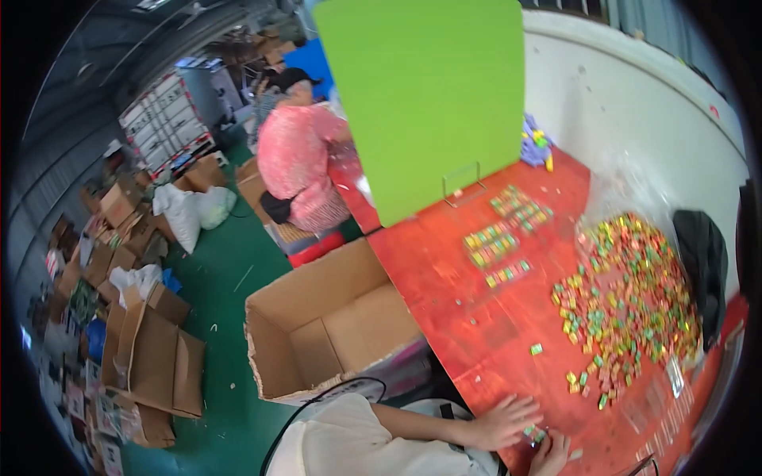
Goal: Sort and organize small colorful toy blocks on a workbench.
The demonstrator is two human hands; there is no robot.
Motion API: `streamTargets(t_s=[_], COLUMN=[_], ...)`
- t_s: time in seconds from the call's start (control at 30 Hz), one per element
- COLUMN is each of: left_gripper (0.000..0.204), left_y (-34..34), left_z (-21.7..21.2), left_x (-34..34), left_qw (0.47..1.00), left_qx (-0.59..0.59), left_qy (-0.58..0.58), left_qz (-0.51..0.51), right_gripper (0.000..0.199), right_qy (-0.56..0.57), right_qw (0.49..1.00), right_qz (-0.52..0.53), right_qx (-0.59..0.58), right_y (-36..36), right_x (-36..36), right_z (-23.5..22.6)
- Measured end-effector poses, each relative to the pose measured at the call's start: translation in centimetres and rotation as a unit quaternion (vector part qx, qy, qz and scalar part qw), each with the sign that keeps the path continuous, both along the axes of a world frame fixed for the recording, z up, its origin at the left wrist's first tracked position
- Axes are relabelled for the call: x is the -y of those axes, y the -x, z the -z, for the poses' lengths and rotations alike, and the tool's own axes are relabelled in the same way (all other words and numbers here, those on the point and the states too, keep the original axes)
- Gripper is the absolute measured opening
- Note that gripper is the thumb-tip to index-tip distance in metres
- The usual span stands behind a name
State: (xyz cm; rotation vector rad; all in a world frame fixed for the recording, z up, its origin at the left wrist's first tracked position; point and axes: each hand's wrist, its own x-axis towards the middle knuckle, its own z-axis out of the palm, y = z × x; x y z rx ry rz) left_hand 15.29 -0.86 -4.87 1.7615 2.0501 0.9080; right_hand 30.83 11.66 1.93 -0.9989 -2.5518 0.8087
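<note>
At the near edge of the red table my left hand (506, 421) lies with its fingers stretched out and spread over the surface. Beside it, my right hand (551, 454) has bent fingers closed at a short row of small green and red pieces (533, 435). The row lies between both hands, partly hidden by the fingers. Farther right spreads a big heap of small shiny wrapped pieces (643, 293) in red, yellow and green. A single green piece (536, 349) sits apart from it. Several short rows of the same pieces (492, 242) are laid out toward the back.
A large open cardboard box (317, 333) stands against the table's left edge. A green panel (429, 103) rises at the back, near a wire stand (464, 186). Clear plastic (627, 190) and a black bag (702, 270) border the heap. A person in pink (298, 151) works beyond.
</note>
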Motion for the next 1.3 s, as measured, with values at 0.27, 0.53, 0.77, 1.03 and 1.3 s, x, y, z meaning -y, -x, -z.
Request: streamTargets(t_s=[0.27,0.53,0.77,1.03,1.3], left_gripper=[0.081,0.076,0.076,0.078,0.065], left_y=[0.6,0.4,1.2,2.3,6.6], left_z=[-2.0,0.5,-0.1,-0.8,-2.2], left_x=[-0.4,-0.4,-1.4,-3.9,-3.2], left_qw=[0.999,0.995,0.986,0.988,0.981], left_qx=[-0.013,-0.093,-0.146,-0.130,-0.157], left_qy=[0.042,-0.021,-0.076,-0.017,0.111], left_qz=[0.005,0.005,0.028,0.077,-0.003], right_gripper=[0.019,0.010,0.018,0.017,0.018], right_qy=[-0.134,-0.195,-0.108,-0.109,-0.132], right_qw=[0.987,0.979,0.985,0.977,0.968], right_qz=[0.067,-0.034,-0.021,-0.010,-0.045], right_qx=[0.052,-0.041,-0.133,-0.185,-0.210], right_y=[2.7,0.0,1.2,0.1,-0.9], right_x=[1.3,-2.2,-0.9,-2.1,-5.9], right_z=[-2.8,5.7,-0.9,2.2,11.8])
